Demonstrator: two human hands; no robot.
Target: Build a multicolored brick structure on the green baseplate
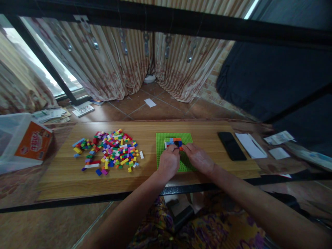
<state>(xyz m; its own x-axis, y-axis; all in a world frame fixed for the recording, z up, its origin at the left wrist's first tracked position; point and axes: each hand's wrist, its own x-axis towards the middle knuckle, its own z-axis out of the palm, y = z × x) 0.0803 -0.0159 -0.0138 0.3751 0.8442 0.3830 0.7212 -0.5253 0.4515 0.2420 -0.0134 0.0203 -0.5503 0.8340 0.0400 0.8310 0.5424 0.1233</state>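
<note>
A green studded baseplate [160,137] lies on the wooden board in front of me. On it sits a small block of building bricks [177,140] in blue, orange, white and black. My left hand [169,160] is closed at the near left side of this block, its fingertips bent down out of sight. From the right, my right hand [198,157] reaches in with its fingers pressed together at the block's near right corner. An orange-red brick [181,148] shows right at its fingertips. The hands nearly meet, and they cover the near part of the block.
Many loose coloured bricks [116,148] are heaped on the left of the wooden board [145,180]. A clear plastic tub [15,138] with an orange label stands further left. To the right lie a black phone [231,146] and white paper [250,145]. A dark metal bar [124,195] runs along the near edge.
</note>
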